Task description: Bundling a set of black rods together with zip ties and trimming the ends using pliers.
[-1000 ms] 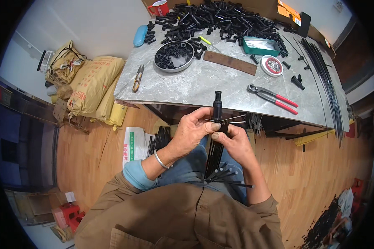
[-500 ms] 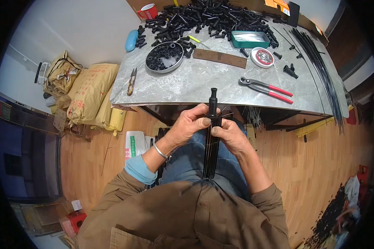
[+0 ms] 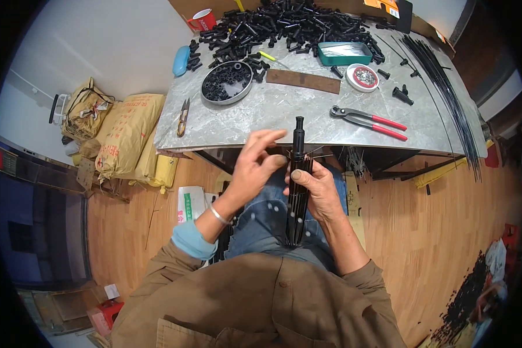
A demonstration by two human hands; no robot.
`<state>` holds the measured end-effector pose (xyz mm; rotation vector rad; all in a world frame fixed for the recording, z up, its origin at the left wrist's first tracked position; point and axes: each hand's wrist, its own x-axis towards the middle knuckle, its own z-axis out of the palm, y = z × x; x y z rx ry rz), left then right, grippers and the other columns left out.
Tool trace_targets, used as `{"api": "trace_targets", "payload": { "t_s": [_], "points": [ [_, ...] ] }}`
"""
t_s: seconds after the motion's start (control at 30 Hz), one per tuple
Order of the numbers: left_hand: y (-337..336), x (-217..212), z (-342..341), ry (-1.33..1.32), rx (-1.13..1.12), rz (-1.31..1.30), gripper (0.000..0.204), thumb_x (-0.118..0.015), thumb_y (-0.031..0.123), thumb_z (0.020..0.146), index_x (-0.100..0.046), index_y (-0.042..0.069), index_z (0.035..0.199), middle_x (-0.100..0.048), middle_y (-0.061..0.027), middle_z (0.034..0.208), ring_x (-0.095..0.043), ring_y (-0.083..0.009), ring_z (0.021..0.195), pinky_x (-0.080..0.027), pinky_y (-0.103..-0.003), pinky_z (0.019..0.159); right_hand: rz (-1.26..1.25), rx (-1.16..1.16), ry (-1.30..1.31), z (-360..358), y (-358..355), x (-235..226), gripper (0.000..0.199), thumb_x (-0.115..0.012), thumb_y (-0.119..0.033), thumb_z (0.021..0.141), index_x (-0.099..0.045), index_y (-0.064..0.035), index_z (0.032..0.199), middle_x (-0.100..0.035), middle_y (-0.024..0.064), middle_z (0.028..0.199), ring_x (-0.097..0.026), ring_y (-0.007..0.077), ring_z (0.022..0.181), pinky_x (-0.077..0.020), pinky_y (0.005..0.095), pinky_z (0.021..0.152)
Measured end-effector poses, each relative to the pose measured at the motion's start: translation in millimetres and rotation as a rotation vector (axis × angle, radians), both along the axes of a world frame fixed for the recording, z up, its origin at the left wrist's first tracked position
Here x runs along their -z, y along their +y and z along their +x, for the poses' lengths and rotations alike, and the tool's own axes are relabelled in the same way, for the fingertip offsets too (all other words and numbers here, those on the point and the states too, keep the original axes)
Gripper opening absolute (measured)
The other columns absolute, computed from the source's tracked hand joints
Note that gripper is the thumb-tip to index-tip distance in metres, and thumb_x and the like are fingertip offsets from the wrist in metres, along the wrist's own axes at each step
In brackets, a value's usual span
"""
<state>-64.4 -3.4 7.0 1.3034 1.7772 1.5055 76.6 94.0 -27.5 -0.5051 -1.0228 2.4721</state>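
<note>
Left of the bench [image 3: 238, 130], a sack [image 3: 124, 142] bears red writing; the right hand [image 3: 321, 191] grips the rods [image 3: 296, 211] in its fingers [image 3: 304, 178]; the left hand [image 3: 249, 176], fingers parted, hangs beside them.

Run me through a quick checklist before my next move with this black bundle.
1. Bundle held: ok, gripped by the right hand.
2. Left hand clear of the bundle: cannot tell; it is open, close beside it.
3. Tube in line with the bundle: ok, at its far end.
4. Lower rod ends even: cannot tell, too blurred.
5. Pliers in hand: not ok, lying on the table.
6. Snips in sight: ok, left on the table.
</note>
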Motion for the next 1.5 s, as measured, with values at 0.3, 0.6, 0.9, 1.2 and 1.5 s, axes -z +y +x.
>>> {"api": "trace_targets", "payload": {
  "t_s": [0.3,0.6,0.9,1.2,1.5],
  "points": [
    [-34,-55,77,-0.342,0.132,-0.078,0.044,-0.062,0.013,0.089,-0.046,-0.003,0.127,-0.061,-0.0052,0.083,-0.061,-0.0143,0.074,-0.049,-0.029,0.071,0.110,0.175,-0.105,1,0,-7,0.011,-0.068,-0.008,0.083,-0.064,-0.0038,0.092,-0.065,0.0034,0.083,-0.059,0.0097,0.070,-0.0498,0.0240,0.066],
    [22,-18,38,-0.217,-0.283,0.024,0.031,-0.071,0.013,0.082,-0.063,-0.003,0.107,-0.066,-0.0020,0.085,-0.056,-0.0048,0.072,-0.048,-0.022,0.067,0.544,0.527,-0.024,-22,-16,-2,0.027,-0.065,-0.003,0.085,-0.061,0.0025,0.111,-0.062,0.0054,0.103,-0.057,0.0127,0.090,-0.0483,0.0262,0.078],
    [9,-22,39,-0.361,-0.302,0.067,0.032,-0.069,0.010,0.084,-0.061,-0.005,0.112,-0.067,-0.0039,0.095,-0.059,-0.0067,0.082,-0.049,-0.021,0.075,0.911,0.514,-0.108,-10,-9,-26,0.026,-0.069,-0.006,0.080,-0.063,0.0016,0.105,-0.063,0.0116,0.092,-0.060,0.0162,0.080,-0.0489,0.0275,0.072],
    [5,-24,53,-0.296,-0.308,0.149,0.030,-0.069,0.011,0.086,-0.061,-0.003,0.111,-0.066,-0.0021,0.092,-0.058,-0.0062,0.082,-0.048,-0.021,0.075,0.652,0.126,-0.178,7,12,-23,0.020,-0.069,-0.019,0.085,-0.060,-0.0027,0.076,-0.051,-0.0059,0.065,-0.043,0.0034,0.061,-0.0371,0.0214,0.054],
    [2,-24,61,-0.278,-0.360,0.236,0.027,-0.069,0.012,0.086,-0.063,-0.002,0.109,-0.065,-0.0003,0.091,-0.056,-0.0054,0.081,-0.048,-0.021,0.075,0.751,0.253,-0.167,11,-7,-35,0.020,-0.066,-0.019,0.088,-0.060,-0.0025,0.078,-0.051,-0.0061,0.067,-0.041,0.0024,0.062,-0.0339,0.0208,0.052]
  ]
}}
